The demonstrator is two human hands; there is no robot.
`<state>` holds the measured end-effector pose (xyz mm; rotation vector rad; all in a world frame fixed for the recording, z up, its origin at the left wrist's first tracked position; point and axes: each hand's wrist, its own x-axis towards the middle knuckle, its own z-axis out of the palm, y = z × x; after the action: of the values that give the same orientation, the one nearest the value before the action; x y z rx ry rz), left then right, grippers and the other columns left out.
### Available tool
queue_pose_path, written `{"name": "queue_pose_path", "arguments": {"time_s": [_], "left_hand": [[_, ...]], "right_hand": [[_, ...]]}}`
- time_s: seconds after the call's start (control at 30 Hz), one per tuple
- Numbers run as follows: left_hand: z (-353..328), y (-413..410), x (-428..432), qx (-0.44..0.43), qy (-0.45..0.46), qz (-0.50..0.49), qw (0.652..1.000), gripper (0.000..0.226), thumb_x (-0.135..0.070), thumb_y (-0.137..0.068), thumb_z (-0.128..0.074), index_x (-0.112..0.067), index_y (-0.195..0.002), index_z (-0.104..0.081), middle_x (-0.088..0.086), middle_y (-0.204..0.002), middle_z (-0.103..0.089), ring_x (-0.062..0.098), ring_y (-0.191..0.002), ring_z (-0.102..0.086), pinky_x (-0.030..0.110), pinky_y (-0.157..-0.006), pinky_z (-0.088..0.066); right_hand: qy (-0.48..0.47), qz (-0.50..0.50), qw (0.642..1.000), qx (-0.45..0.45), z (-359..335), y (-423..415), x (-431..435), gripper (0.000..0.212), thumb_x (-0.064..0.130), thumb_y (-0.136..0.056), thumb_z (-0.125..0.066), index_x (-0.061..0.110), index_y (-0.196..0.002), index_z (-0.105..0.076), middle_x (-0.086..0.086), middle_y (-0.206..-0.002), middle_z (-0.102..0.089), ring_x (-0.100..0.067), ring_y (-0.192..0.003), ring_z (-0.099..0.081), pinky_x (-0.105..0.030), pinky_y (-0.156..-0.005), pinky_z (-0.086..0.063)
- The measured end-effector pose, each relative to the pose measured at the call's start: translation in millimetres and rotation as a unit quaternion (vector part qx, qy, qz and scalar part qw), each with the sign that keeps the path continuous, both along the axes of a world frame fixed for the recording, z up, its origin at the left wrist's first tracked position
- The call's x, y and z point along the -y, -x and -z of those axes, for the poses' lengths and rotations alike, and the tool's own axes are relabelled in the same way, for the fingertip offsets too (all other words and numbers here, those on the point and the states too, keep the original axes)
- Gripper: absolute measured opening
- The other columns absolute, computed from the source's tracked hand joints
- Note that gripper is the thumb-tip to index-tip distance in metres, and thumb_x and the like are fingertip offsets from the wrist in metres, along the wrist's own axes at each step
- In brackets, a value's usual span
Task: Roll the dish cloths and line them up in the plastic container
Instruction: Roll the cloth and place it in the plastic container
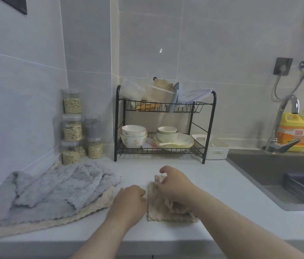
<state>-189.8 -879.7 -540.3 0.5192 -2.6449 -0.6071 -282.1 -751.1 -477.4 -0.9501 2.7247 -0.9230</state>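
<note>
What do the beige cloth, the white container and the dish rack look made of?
Beige cloth: soft fleecy microfibre, likely; nubby pile, scalloped edge, matte. White container: moulded plastic, apparently; smooth satin walls, cut-out handle. Dish rack: black-coated metal tube and wire, probably; thin rigid bars.

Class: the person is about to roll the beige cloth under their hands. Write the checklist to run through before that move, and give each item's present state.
1. Grip: right hand pinches the cloth: ok.
2. Second grip: left hand lies against the cloth's edge, fingers curled: cannot tell.
3. Flatness: cloth is bunched under the right hand: not ok.
4. Target: container stands upright beside the rack: ok.
5. Room inside the container: cannot tell.
6. Other work: grey cloths lie in a loose pile, unrolled: not ok.
</note>
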Motion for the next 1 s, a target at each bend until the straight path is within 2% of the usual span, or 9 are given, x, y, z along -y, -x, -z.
{"name": "queue_pose_path", "arguments": {"time_s": [0.13, 0.3, 0.4, 0.5, 0.57, 0.63, 0.73, 0.87, 1.0], "left_hand": [[1.3, 2.6, 3.6, -0.013, -0.007, 0.008, 1.000, 0.022, -0.011, -0.076, -0.042, -0.008, -0.058, -0.030, 0.007, -0.062, -0.046, 0.032, -0.073, -0.054, 0.033, -0.061, -0.028], [1.8, 3.5, 4.0, -0.019, -0.014, 0.014, 1.000, 0.018, -0.011, -0.075, -0.039, -0.008, -0.060, -0.048, 0.004, -0.065, -0.056, 0.029, -0.071, -0.056, 0.034, -0.066, -0.032], [-0.6, 0.8, 2.5, -0.012, -0.025, 0.008, 1.000, 0.022, -0.012, -0.071, -0.037, -0.013, -0.065, -0.059, 0.000, -0.068, -0.059, 0.027, -0.073, -0.058, 0.033, -0.067, -0.040], [-8.4, -6.1, -3.6, -0.021, -0.036, 0.042, 0.998, 0.030, -0.013, -0.083, -0.039, -0.024, -0.092, -0.065, -0.007, -0.100, -0.065, 0.022, -0.100, -0.059, 0.040, -0.091, -0.046], [-15.4, -12.1, -10.4, -0.015, -0.063, 0.096, 0.993, 0.044, -0.020, -0.096, -0.034, -0.040, -0.132, -0.049, -0.019, -0.141, -0.040, 0.008, -0.132, -0.036, 0.037, -0.113, -0.029], [-18.1, -13.7, -13.9, 0.004, -0.085, 0.132, 0.988, 0.048, -0.029, -0.098, -0.030, -0.044, -0.144, -0.034, -0.023, -0.152, -0.021, 0.002, -0.141, -0.019, 0.033, -0.118, -0.017], [-14.4, -10.8, -14.3, 0.034, -0.087, 0.124, 0.988, 0.046, -0.037, -0.093, -0.034, -0.040, -0.138, -0.045, -0.017, -0.152, -0.033, 0.004, -0.138, -0.030, 0.032, -0.114, -0.026], [-11.5, -11.8, -15.0, 0.047, -0.070, 0.098, 0.992, 0.060, -0.062, -0.082, -0.047, -0.040, -0.137, -0.044, -0.017, -0.144, -0.044, 0.006, -0.130, -0.042, 0.030, -0.106, -0.036], [-11.4, -12.3, -15.2, 0.051, -0.059, 0.092, 0.993, 0.062, -0.060, -0.081, -0.051, -0.041, -0.139, -0.041, -0.017, -0.146, -0.042, 0.007, -0.134, -0.040, 0.032, -0.110, -0.034]], "right_hand": [[-0.005, -0.001, 1.000, 0.002, 2.9, -1.0, 2.9, 0.049, 0.021, -0.088, -0.053, 0.021, -0.136, -0.043, 0.000, -0.108, -0.064, -0.013, -0.081, -0.055, -0.022, -0.063, -0.046], [-0.024, -0.014, 1.000, -0.015, 4.1, -7.4, 8.3, 0.051, 0.022, -0.084, -0.053, 0.018, -0.135, -0.047, -0.002, -0.120, -0.062, -0.019, -0.104, -0.058, -0.022, -0.070, -0.041], [-0.002, -0.037, 0.999, 0.012, 0.8, -14.8, 6.3, 0.048, 0.034, -0.083, -0.057, 0.019, -0.129, -0.053, 0.002, -0.111, -0.065, -0.013, -0.092, -0.059, -0.021, -0.070, -0.043], [0.128, -0.040, 0.990, 0.041, -12.4, -24.2, -19.2, 0.032, 0.032, -0.089, -0.056, 0.022, -0.119, -0.059, 0.010, -0.100, -0.066, -0.010, -0.086, -0.062, -0.021, -0.071, -0.047], [0.151, -0.026, 0.988, -0.018, -8.0, -25.4, -52.4, 0.029, 0.030, -0.091, -0.052, 0.026, -0.119, -0.060, 0.018, -0.103, -0.058, -0.005, -0.094, -0.058, -0.019, -0.078, -0.046], [0.054, -0.046, 0.993, -0.097, 6.5, -23.9, -87.0, 0.049, 0.045, -0.082, -0.043, 0.030, -0.128, -0.053, 0.019, -0.119, -0.050, -0.005, -0.111, -0.049, -0.023, -0.095, -0.042], [-0.070, -0.077, 0.986, -0.129, 38.3, -17.3, -108.3, 0.080, 0.060, -0.070, -0.035, 0.031, -0.145, -0.031, 0.013, -0.148, -0.028, -0.010, -0.135, -0.030, -0.022, -0.111, -0.024], [-0.033, -0.026, 0.979, -0.197, 48.9, -17.9, -98.2, 0.057, 0.042, -0.087, -0.046, 0.026, -0.140, -0.034, 0.010, -0.129, -0.050, -0.014, -0.117, -0.045, -0.024, -0.090, -0.034], [-0.037, 0.046, 0.978, -0.200, 41.0, -26.1, -80.8, 0.025, 0.033, -0.085, -0.042, 0.023, -0.108, -0.043, 0.000, -0.096, -0.060, -0.024, -0.093, -0.051, -0.032, -0.070, -0.034]]}}
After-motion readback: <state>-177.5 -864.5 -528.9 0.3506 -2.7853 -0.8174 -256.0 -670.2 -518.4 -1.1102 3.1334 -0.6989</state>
